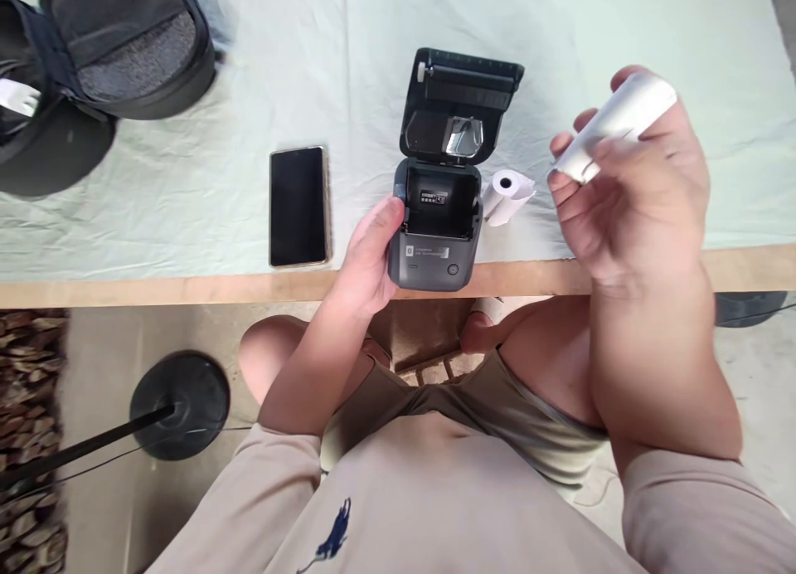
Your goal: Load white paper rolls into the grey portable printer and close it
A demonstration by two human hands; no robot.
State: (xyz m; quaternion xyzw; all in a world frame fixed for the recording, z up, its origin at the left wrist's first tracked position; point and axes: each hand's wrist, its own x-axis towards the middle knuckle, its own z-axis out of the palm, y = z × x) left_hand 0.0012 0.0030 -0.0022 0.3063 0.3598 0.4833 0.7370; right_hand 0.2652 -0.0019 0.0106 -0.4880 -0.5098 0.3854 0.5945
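- Head view: left hand (371, 255) half-closed on the open printer (436, 244) at 9 o'clock; likely rigid, steadied there.
- Right hand (650, 184) curled round 1 white roll (622, 118), printer's 2 o'clock; probably light, smooth; grip mid-length.

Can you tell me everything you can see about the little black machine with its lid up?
The machine is dark, boxy and round-cornered, and looks like plastic. Its lid stands open, with a small clear window. The hollow inside has a label and holds no roll. On the front are a round button and a sticker too blurry to read. The left hand grips its left side, by the table's edge.
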